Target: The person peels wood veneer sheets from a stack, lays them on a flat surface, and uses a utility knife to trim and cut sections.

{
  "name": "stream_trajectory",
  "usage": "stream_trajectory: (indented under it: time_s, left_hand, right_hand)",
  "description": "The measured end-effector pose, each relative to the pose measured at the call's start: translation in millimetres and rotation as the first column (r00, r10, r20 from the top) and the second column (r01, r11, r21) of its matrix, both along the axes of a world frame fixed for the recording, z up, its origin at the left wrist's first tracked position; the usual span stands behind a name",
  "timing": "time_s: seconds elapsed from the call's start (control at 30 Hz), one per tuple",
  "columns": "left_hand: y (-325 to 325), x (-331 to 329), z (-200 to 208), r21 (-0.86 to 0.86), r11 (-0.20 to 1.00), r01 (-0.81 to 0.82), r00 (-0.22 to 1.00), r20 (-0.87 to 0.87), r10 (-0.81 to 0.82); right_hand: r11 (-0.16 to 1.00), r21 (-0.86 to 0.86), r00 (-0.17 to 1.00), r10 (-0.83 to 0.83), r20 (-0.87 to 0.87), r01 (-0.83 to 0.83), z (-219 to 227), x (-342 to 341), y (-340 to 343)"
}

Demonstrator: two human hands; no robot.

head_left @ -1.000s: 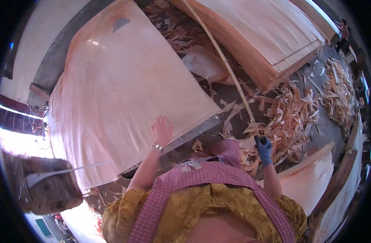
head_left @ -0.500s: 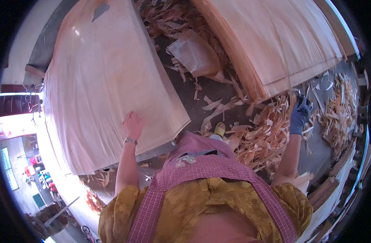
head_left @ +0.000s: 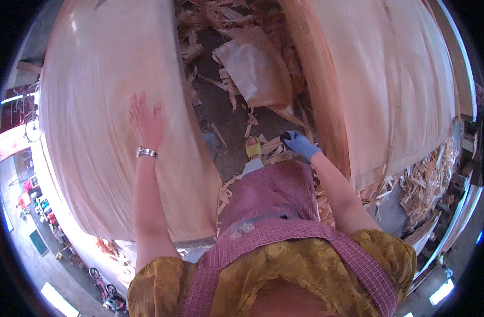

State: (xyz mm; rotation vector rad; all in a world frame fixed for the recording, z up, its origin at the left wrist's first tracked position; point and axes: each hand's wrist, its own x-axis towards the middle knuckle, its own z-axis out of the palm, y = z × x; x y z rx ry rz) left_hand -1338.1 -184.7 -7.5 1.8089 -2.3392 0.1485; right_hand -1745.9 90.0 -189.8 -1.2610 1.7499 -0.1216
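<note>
I get a soft, pinkish light across the left stack, with a small glare spot near its top. White light burns out the far left, along the stack's outer side. The floor between it and the right stack sits dimmer. Edges bow toward my black rim, where detail softens.

Two veneer piles, one sheet between them, one yellow sandal, one watch, one glove.

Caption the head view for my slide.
Bare left hand spread over a pale sheet, gloved right hand above scrap-strewn floor.
</note>
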Motion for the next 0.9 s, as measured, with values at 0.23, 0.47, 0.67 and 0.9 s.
stream_trajectory:
  time_s: [0.23, 0.47, 0.67, 0.9]
  left_hand:
    - [-49, 17, -45, 0.034, 0.999, 0.032, 0.997, 0.075, -0.035]
    - [-47, -15, -37, 0.104, 0.984, -0.143, 0.984, -0.093, 0.153]
    - [-37, -8, -27, 0.072, 0.995, -0.071, 0.997, 0.002, 0.071]
    - [-33, -3, -23, 0.115, 0.986, -0.121, 0.992, 0.049, 0.116]
  right_hand:
    - [0.995, -0.023, 0.932, -0.103, -0.348, 0.101, -261, -57, -81]
    - [0.996, 0.057, 0.925, 0.090, -0.370, -0.074, -406, -133, -166]
    - [0.909, 0.025, 0.850, -0.379, -0.367, 0.417, -339, -91, -198]
    - [0.939, -0.306, 0.860, -0.283, -0.425, 0.158, -145, -28, -182]
